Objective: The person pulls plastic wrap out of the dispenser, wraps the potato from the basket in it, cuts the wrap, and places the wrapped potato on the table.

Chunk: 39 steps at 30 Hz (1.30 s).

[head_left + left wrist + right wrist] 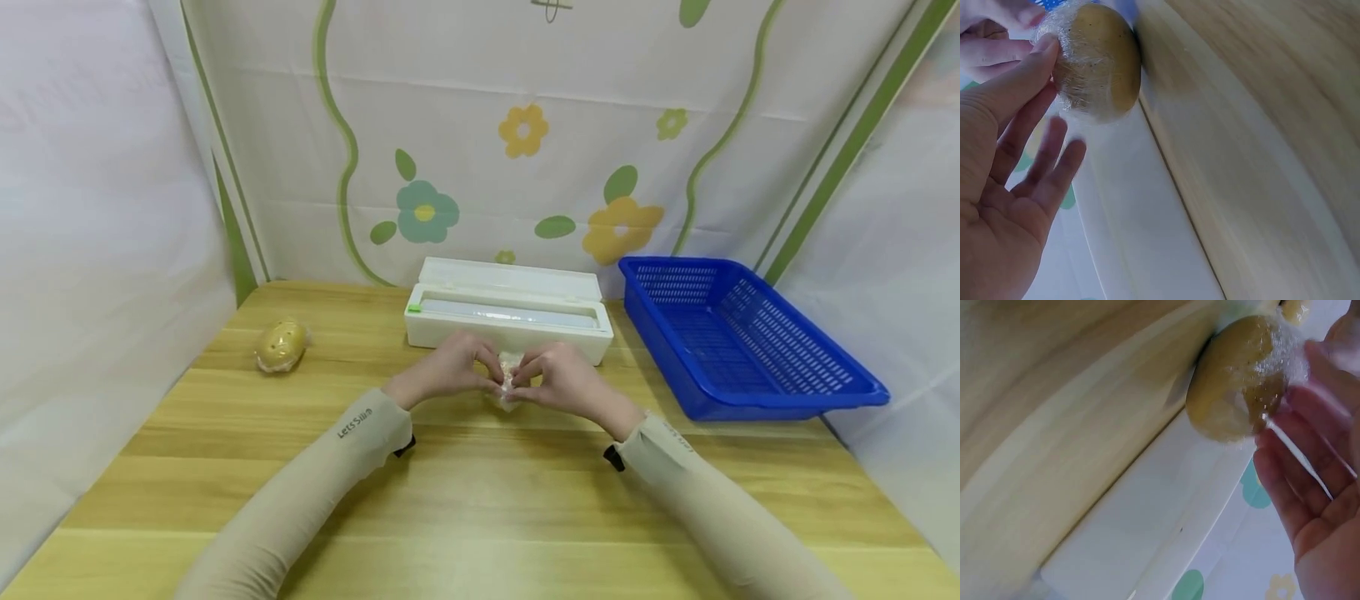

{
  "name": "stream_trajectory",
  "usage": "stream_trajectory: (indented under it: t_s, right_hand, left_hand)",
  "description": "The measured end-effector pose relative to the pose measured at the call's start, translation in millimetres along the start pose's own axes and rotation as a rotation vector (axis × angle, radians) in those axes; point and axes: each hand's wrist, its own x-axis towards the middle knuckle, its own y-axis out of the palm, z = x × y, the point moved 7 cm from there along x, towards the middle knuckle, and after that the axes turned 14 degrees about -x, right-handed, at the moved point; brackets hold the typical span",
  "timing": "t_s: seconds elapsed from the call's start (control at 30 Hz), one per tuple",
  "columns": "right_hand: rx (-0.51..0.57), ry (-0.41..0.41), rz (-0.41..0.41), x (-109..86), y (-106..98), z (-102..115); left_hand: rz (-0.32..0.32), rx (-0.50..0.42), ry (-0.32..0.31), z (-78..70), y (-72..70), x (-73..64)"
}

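Observation:
A potato (1117, 59) partly covered in crinkled cling film (1075, 69) rests on the table before a white cling film dispenser box (504, 336). Thumb and index finger of my left hand (455, 367) pinch the bunched film from the left, while its other fingers spread loosely in the left wrist view. From the right, my right hand (564, 380) pinches the gathered film too, its remaining fingers beside the potato (1232, 381) in the right wrist view. In the head view the hands and film mostly hide the potato.
Another film-wrapped potato (282, 344) lies on the wooden table (480, 517) at the left. A blue plastic basket (693, 379) stands at the right. The dispenser's lid (510, 277) is raised at the back, near a flowered curtain (480, 167).

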Motion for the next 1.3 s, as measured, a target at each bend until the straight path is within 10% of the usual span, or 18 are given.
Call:
stream_trajectory:
  t_s: [0.33, 0.53, 0.87, 1.3]
  right_hand:
    - [-0.044, 0.264, 0.073, 3.5, 3, -4]
    - [-0.076, 0.272, 0.026, -1.5, 0, -4]
    - [0.139, 0.576, 0.094, -9.8, 5, -27]
    - [0.145, 0.584, 0.066, -10.7, 8, -32]
  left_hand:
    - [-0.018, -0.014, -0.004, 0.8, 1.5, 2.7]
    - [-0.003, 0.082, -0.061, 4.8, 2.3, 4.9]
    - [0.007, 0.076, -0.112, 6.7, 3.1, 7.1]
    - [0.014, 0.022, -0.108, 10.5, 4.3, 7.3]
